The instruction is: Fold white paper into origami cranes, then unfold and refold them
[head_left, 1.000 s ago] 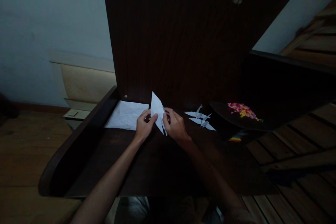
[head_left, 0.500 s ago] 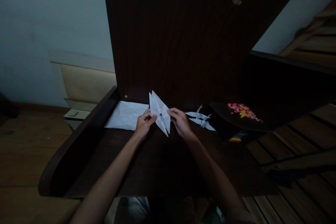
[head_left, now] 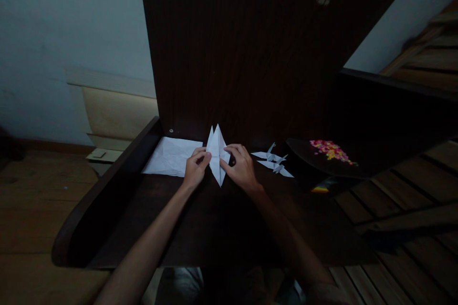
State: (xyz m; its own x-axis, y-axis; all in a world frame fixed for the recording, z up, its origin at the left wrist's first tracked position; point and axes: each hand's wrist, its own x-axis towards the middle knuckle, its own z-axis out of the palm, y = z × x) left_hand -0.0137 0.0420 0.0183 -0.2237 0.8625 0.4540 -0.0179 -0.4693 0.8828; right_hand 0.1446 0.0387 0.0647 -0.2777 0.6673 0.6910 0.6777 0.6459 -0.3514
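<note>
A white folded paper [head_left: 215, 152], an origami piece with pointed tips at top and bottom, is held upright between both hands above the dark desk. My left hand [head_left: 196, 167] pinches its left edge, thumb on the near face. On the other side, my right hand [head_left: 242, 166] grips the right flap between thumb and fingers. Behind the left hand lies a flat stack of white paper [head_left: 168, 156]. To the right of my right hand rest two folded paper cranes [head_left: 274, 158], side by side on the desk.
A dark wooden desk [head_left: 143, 228] has a raised left side panel [head_left: 103, 195] and a tall back board [head_left: 243, 57]. At the right sits a dark item with a pink and yellow flower pattern [head_left: 332, 151]. Wooden slats [head_left: 422, 190] stand beyond it.
The folded paper has turned and closed up, now narrower with a flap folded over its middle. My right hand has moved left, its thumb now lower on the paper.
</note>
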